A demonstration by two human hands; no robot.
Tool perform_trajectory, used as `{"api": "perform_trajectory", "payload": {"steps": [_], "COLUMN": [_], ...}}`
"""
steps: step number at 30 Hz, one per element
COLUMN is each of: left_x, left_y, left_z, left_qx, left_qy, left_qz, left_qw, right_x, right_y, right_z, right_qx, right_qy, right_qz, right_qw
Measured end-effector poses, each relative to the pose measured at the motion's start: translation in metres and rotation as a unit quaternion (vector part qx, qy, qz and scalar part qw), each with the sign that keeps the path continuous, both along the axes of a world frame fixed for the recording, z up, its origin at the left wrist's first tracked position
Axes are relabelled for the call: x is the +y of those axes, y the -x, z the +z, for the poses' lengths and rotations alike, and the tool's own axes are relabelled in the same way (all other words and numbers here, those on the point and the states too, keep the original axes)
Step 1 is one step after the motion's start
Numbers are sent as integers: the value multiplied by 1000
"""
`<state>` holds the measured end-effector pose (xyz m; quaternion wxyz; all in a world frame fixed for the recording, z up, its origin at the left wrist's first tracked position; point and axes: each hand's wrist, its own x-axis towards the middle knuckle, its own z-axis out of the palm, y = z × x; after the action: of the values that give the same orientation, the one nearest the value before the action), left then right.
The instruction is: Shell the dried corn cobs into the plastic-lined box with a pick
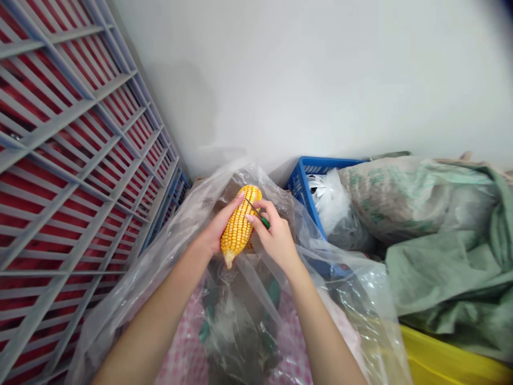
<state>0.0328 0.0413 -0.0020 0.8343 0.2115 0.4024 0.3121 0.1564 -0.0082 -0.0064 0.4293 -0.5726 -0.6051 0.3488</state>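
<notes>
A yellow ear of corn (237, 227) is tilted in front of me, its pale stem end pointing down toward me. My left hand (222, 222) is closed around its left side, thumb along the kernels. In my right hand (274, 230) is a screwdriver (264, 221) with a green and black handle and a thin dark shaft. The shaft's tip meets the kernels near the upper part of the ear. Below both hands spreads a clear plastic bag (240, 310), and some loose kernels (249, 246) show behind the corn, partly hidden.
On the left rises a grey slatted plastic crate (94, 101) with red behind it. A blue basket (306, 198) holding white plastic bags stands right of the hands. Full sacks (417, 198), green cloth (444, 267) and a yellow container (444, 355) lie farther right. A white wall (304, 80) is ahead.
</notes>
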Motion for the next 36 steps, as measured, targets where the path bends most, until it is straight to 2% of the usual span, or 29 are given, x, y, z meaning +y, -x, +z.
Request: {"api": "perform_trajectory", "payload": {"steps": [6,12,17,22,29,36], "left_x": [0,0,-1,-3,-5,-5], "left_y": [-5,-9,-11,-13,-13,-13], "left_z": [0,1,2,2,1,-3], "left_qx": [45,61,38,9,11,-2], "left_qy": [-22,-38,-30,-32,-66,-65], "left_qz": [21,37,57,88,113,118], "left_qw": [999,997,997,996,991,991], "right_x": [1,2,4,5,7,9], "right_y": [1,4,9,15,23,30], "right_z": [-2,-3,-8,-14,-22,-28], "right_qx": [-60,-59,-2,107,140,196], "right_qy": [-5,-21,-30,-24,-9,-8], "right_qz": [-13,-22,-45,-111,-133,-150], "right_qw": [998,998,999,988,981,969]}}
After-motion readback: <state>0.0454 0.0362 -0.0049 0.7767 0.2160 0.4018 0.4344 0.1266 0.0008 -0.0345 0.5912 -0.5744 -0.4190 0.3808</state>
